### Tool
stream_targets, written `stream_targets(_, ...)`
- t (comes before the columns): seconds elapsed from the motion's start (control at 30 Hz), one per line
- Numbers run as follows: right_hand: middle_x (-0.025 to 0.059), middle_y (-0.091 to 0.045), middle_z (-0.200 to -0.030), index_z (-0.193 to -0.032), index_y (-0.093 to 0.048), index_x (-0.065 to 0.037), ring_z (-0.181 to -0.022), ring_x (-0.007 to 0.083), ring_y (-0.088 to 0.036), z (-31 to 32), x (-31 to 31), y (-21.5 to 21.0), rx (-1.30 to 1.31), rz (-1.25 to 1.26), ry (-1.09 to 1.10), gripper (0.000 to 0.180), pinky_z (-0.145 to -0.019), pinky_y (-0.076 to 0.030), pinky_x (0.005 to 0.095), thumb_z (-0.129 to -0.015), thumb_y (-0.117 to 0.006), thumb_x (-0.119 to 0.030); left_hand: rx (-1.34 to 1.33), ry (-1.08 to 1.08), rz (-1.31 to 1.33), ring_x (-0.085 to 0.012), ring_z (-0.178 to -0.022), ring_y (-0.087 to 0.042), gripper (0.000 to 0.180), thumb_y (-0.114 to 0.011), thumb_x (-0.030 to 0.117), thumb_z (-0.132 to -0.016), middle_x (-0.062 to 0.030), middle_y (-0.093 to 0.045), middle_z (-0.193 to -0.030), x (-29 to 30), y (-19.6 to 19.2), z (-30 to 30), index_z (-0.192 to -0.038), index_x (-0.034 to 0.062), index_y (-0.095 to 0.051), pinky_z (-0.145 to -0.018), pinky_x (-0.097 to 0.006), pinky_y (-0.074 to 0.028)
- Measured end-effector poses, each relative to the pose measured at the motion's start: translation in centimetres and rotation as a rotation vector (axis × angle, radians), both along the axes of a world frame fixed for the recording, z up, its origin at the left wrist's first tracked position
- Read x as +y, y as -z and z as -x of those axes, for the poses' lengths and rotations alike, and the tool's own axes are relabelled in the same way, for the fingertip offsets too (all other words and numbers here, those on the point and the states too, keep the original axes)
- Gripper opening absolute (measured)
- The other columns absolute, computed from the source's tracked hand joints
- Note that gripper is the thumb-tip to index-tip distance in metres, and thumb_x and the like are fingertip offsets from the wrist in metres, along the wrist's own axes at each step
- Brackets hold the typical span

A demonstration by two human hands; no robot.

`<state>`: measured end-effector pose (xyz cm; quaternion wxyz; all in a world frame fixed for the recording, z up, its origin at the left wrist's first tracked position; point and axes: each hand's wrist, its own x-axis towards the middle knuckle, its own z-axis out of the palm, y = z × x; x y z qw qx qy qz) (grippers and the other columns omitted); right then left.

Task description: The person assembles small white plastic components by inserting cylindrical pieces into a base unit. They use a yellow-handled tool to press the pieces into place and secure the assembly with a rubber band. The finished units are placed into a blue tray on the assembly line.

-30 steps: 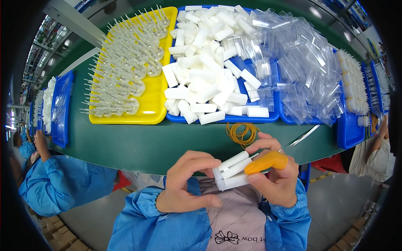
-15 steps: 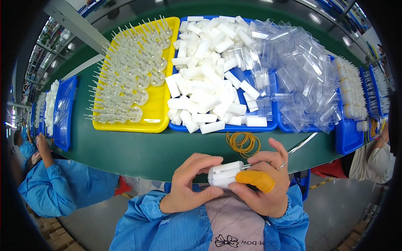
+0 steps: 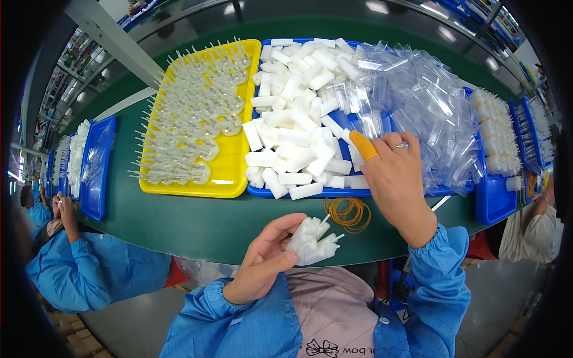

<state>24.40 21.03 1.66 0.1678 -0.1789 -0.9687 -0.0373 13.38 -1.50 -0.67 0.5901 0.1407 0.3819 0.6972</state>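
My left hand is closed around a bundle of white blocks with thin pale pins, just over the table's near edge. The pins stick out toward the right. My right hand, with an orange finger cot on one finger and a ring on another, is down over the blue tray. Its covered fingertip is at the white foam-like blocks, beside the clear plastic sleeves. The thumb is hidden, so whether it pinches a block does not show.
A yellow tray holds rows of white pieces with upright pins. Brown rubber bands lie on the green table. More blue trays stand at both sides. A co-worker in a blue sleeve sits left; another person is right.
My right hand has left the white bundle and moved forward and right to the blue tray. The left hand keeps the bundle, now lower left and tilted with its pins spread.
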Motion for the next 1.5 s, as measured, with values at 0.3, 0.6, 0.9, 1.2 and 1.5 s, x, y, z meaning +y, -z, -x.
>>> stream_targets(0.3, 0.0117, -0.056, -0.098, -0.096, -0.056, 0.0, -0.087, 0.0209, -0.059, -2.6, -3.8, -2.5, 0.639, 1.13, -0.06, 0.024, -0.079, -0.046, 0.0319, -0.074, -0.067, 0.001, 0.08, 0.022, -0.069, -0.0159, -0.109, -0.05, 0.058, -0.062, 0.004, -0.084, -0.0077, -0.049, -0.114, -0.7, 1.0, 0.2, -0.135, 0.0008, -0.036, -0.095, -0.028, -0.038)
stream_targets(0.6, 0.013, -0.054, -0.098, -0.099, -0.054, 0.002, -0.083, 0.0215, -0.062, -4.7, -8.8, -1.5, 0.858, 1.245, -0.064, 0.033, -0.077, -0.052, 0.0338, -0.071, -0.072, 0.003, 0.16, 0.038, -0.127, -0.0169, -0.114, -0.047, 0.045, -0.059, 0.003, -0.087, -0.0087, -0.045, -0.121, -0.6, 0.6, -0.4, -0.129, -0.0016, -0.043, -0.097, -0.03, -0.037)
stream_targets(0.9, 0.0134, -0.055, -0.097, -0.102, -0.055, 0.005, -0.087, 0.0247, -0.065, -4.8, -8.2, -1.6, 0.784, 1.49, -0.06, 0.035, -0.079, -0.055, 0.0346, -0.071, -0.071, 0.005, 0.234, 0.033, -0.182, -0.0196, -0.117, -0.046, 0.044, -0.06, 0.007, -0.089, -0.0102, -0.043, -0.121, -0.5, 0.9, -0.5, -0.129, -0.0036, -0.043, -0.099, -0.032, -0.036)
stream_targets(1.2, 0.0116, -0.054, -0.095, -0.103, -0.052, 0.005, -0.084, 0.0258, -0.065, -4.8, -8.8, -0.3, 0.984, 1.446, -0.029, 0.038, -0.076, -0.056, 0.0364, -0.071, -0.073, 0.003, 0.37, -0.03, -0.25, -0.0207, -0.115, -0.047, 0.045, -0.06, 0.006, -0.088, -0.0122, -0.042, -0.122, -0.5, 1.3, -0.6, -0.127, -0.0056, -0.044, -0.1, -0.033, -0.037)
stream_targets(1.5, 0.0086, -0.052, -0.091, -0.101, -0.052, 0.002, -0.076, 0.0218, -0.064, -4.9, -8.4, 0.2, 0.921, 1.433, 0.104, 0.034, -0.073, -0.055, 0.0343, -0.072, -0.068, -0.004, 0.368, -0.012, -0.241, -0.0204, -0.114, -0.048, 0.044, -0.06, 0.007, -0.088, -0.0123, -0.042, -0.122, -0.4, 1.3, -0.6, -0.127, -0.0053, -0.044, -0.1, -0.033, -0.038)
